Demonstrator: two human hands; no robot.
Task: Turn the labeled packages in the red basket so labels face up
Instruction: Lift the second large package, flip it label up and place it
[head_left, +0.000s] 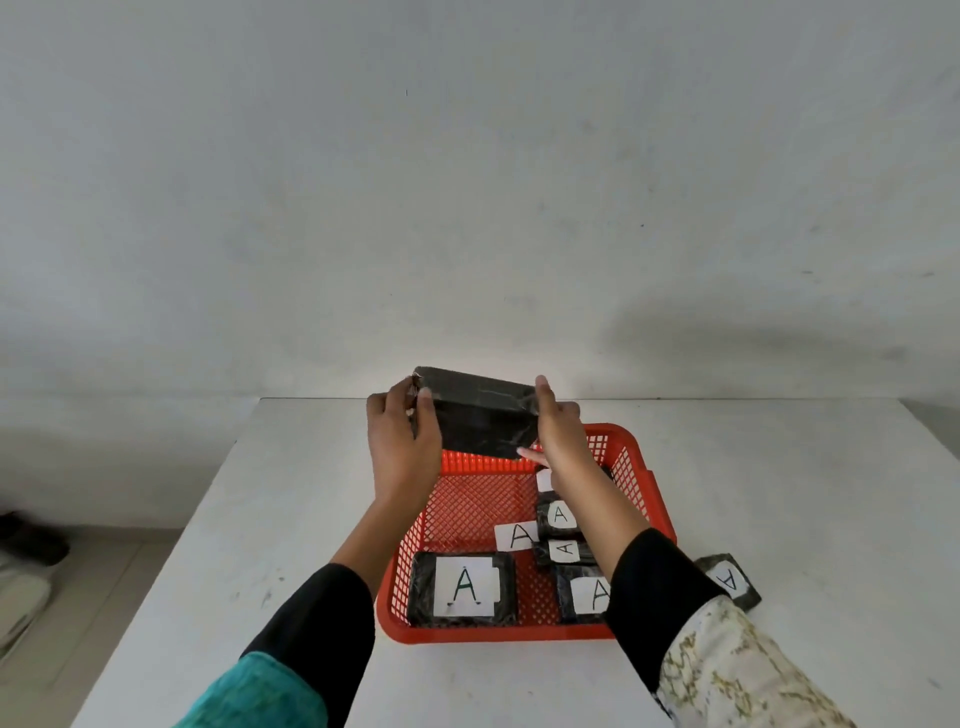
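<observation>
A red mesh basket stands on the white table. Both hands hold a large black wrapped package in the air above the basket's far left corner, with no label showing on the sides I see. My left hand grips its left end and my right hand grips its right end. Inside the basket lie several black packages with white "A" labels face up: a big one at the front left, smaller ones under my right forearm. A loose-looking label lies mid-basket.
One more black package with an "A" label lies on the table just right of the basket, partly hidden by my right sleeve. The table's left edge drops to a tiled floor. A grey wall rises behind the table's far edge.
</observation>
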